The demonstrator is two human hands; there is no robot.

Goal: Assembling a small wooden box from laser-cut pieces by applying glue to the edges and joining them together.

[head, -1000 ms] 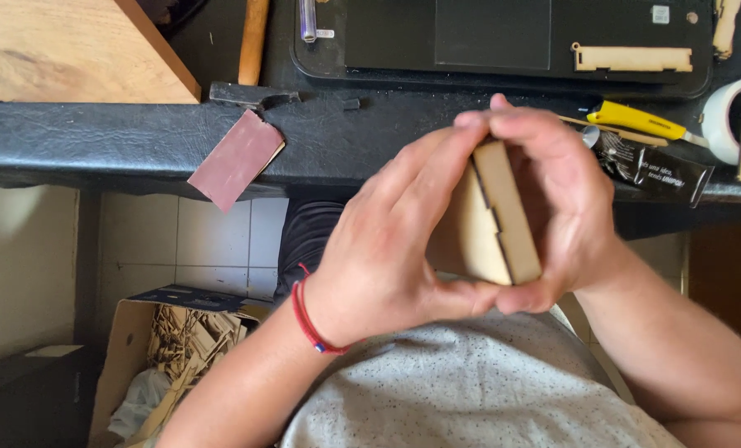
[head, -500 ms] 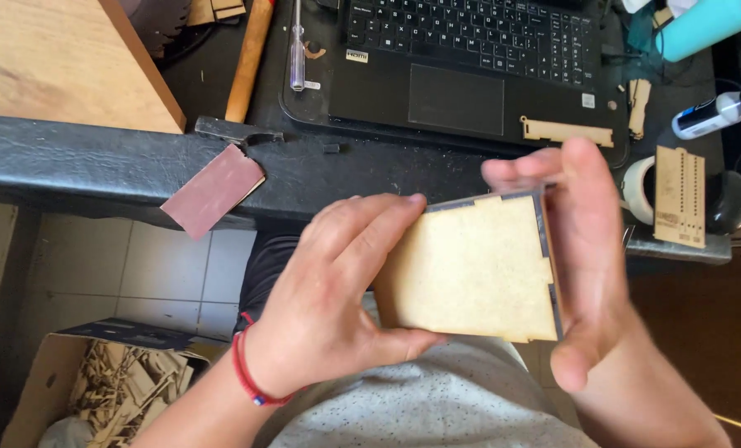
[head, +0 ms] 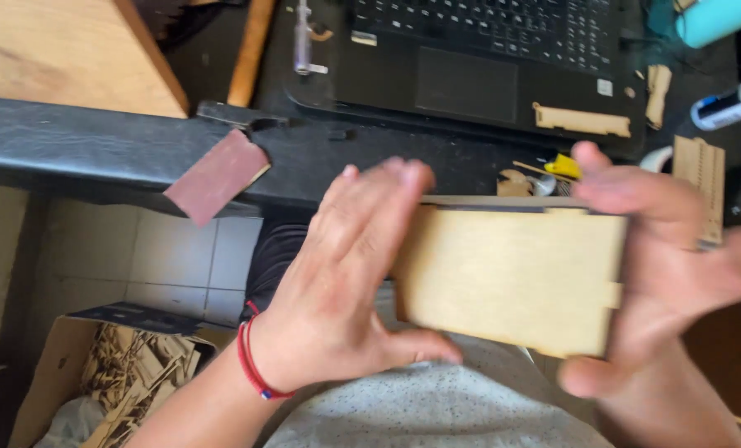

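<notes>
I hold a flat, light wooden panel (head: 511,278) with notched edges in front of my chest, its broad face turned up toward me. My left hand (head: 345,282), with a red cord round the wrist, grips the panel's left end, thumb under the lower edge. My right hand (head: 660,265) clamps the right end, fingers over the top corner and thumb at the bottom. The picture is motion-blurred.
A black desk edge (head: 97,149) runs across the top with a laptop (head: 486,58), a brownish sandpaper sheet (head: 217,174) hanging over the edge, small wooden cut pieces (head: 582,120) and a pale wooden board (head: 63,50). A cardboard box of wood scraps (head: 113,373) sits on the tiled floor at lower left.
The panel has turned from edge-on to broad face up and my hands have spread apart to its two ends. The view has moved closer.
</notes>
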